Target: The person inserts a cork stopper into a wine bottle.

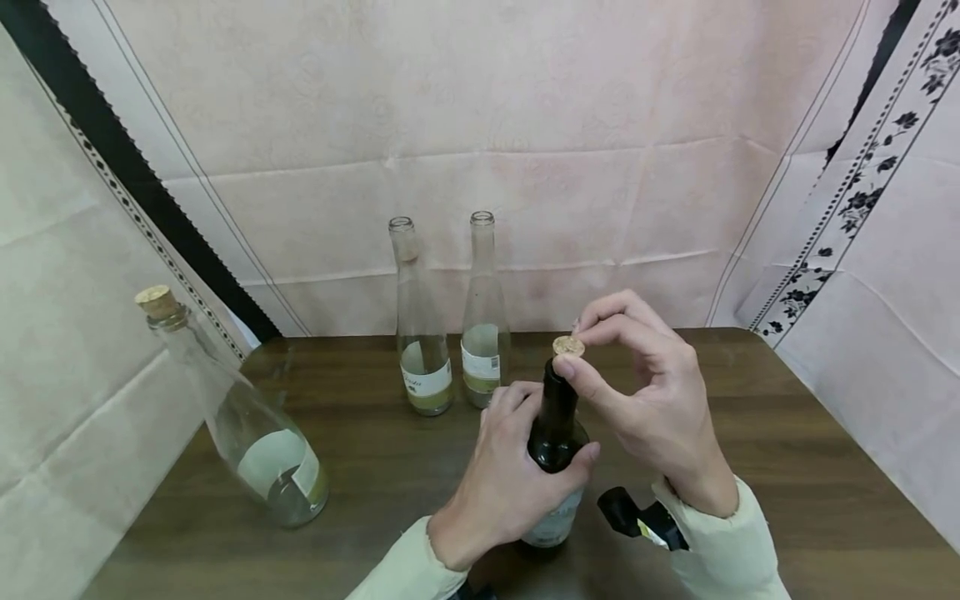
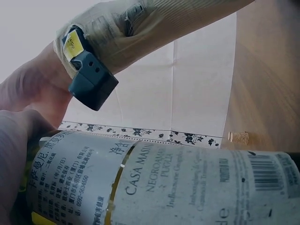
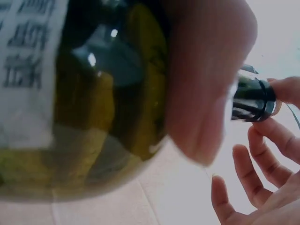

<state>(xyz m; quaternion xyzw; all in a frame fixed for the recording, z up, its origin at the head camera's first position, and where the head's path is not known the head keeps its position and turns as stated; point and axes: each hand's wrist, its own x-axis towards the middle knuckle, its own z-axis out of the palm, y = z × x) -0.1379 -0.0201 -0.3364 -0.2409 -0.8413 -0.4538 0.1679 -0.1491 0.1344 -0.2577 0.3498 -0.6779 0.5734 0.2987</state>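
Note:
A dark green wine bottle (image 1: 557,421) stands tilted slightly on the table, and my left hand (image 1: 510,471) grips it around the shoulder. Between thumb and fingertips, my right hand (image 1: 652,392) pinches a cork (image 1: 567,346) at the bottle's mouth. In the right wrist view, the dark neck (image 3: 253,99) meets the fingertips of the right hand (image 3: 267,183), while the left thumb (image 3: 206,89) lies across the bottle's shoulder. The printed paper label (image 2: 187,187) fills the lower part of the left wrist view.
Two clear bottles, one left (image 1: 423,333) and one right (image 1: 483,325), stand at the back. A larger clear bottle (image 1: 247,417) with a cork in its mouth is at left. Another cork (image 2: 239,137) lies on the wooden table (image 1: 787,467). Pale cloth (image 1: 525,100) hangs behind.

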